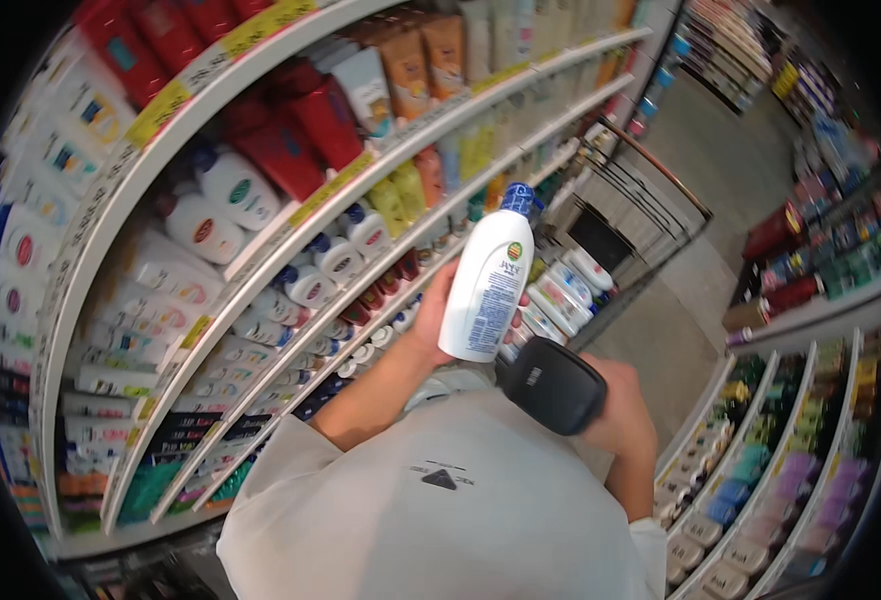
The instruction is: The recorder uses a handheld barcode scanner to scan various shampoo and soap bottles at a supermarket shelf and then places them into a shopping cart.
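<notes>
My left hand (433, 311) holds a white plastic lotion bottle (485, 289) with a blue cap. The bottle is upright and slightly tilted, its printed back label facing me, and some of my fingertips show at its right edge. Just below and to the right of it, my right hand (624, 405) grips a rounded black handheld device (553, 386); its exact kind cannot be told. The device's upper left end is close to the bottle's base. Whether they touch is unclear. Beyond my hands, several white bottles (560, 300) lie side by side in a wire shopping cart (650, 180).
A long white shelf unit (410, 142) on the left holds lotion bottles, tubes and red bottles (324, 112) behind yellow price strips. Lower right, another shelf unit (774, 480) bears rows of small toiletries. Between them runs a grey floor aisle (639, 330), with the cart standing ahead.
</notes>
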Demonstrator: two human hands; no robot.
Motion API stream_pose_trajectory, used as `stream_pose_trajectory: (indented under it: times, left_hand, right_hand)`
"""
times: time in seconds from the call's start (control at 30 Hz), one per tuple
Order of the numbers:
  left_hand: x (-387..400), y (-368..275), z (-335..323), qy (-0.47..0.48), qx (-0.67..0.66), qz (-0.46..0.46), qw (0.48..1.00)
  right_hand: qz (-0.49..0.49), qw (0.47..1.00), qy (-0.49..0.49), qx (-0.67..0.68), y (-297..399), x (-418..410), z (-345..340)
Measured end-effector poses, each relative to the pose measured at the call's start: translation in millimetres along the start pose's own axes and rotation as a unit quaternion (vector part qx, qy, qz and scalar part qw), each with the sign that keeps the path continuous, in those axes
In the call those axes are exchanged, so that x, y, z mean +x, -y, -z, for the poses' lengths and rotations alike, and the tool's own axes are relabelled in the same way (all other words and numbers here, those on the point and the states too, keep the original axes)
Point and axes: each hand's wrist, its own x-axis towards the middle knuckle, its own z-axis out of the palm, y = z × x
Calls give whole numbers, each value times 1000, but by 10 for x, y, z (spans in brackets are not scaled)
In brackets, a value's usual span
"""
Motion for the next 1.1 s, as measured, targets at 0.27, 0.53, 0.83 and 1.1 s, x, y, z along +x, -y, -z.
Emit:
stream_pose_trajectory:
  times: [0.27,0.53,0.83,1.1]
  left_hand:
    - [-818,-1047,-5,-70,188,-410,890]
    - [-1365,-1862,220,-378,437,-650,494]
    - [-1320,-2237,612,-497,508,-561,424]
    - [-1260,-2276,766,-541,568,-488,384]
  right_hand:
    - [-264,943,-91,180,-515,-504,-339]
    - [-264,923,-95,264,-799,-556,-590]
    - [-241,938,-93,232,-786,-439,-718]
    - [-295,924,-60,234,-813,-473,-809]
